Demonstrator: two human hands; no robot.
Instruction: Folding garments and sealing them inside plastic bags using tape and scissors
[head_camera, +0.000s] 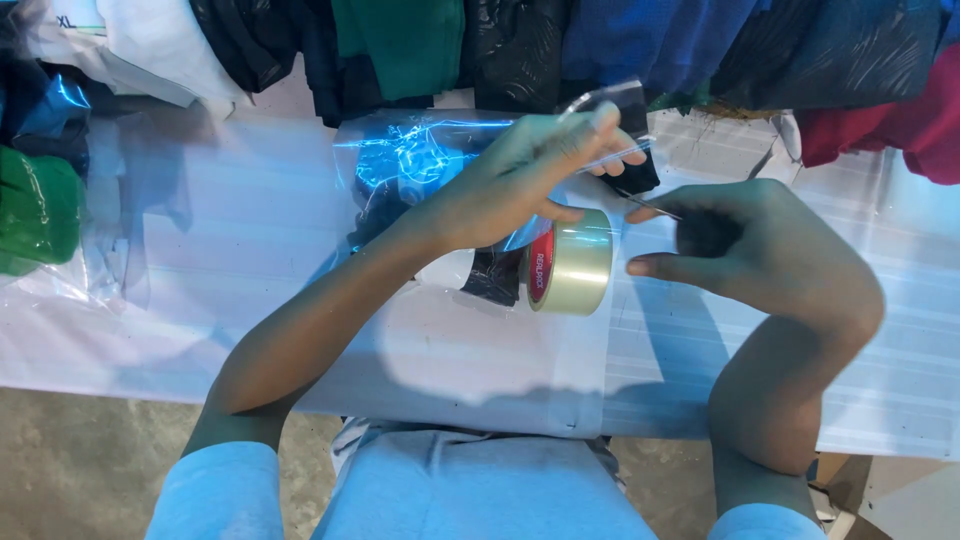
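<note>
Tape roll (570, 263) sits on bench (250, 300) by bagged garment (420, 165). Your left hand (510, 185) pinches a tape strip (610, 95); right hand (740, 245) is curled, grip unclear. You're mid-sealing, I reckon; next needs strip pressed flat on bag flap.

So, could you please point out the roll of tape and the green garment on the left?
roll of tape (578, 263): head view, on its clear outer band.
green garment (35, 205): head view, on its folded middle.

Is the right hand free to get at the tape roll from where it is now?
Probably yes. The right hand hovers just beside the tape roll with bare table between them; only the left hand above the roll crowds it from that side.
</note>
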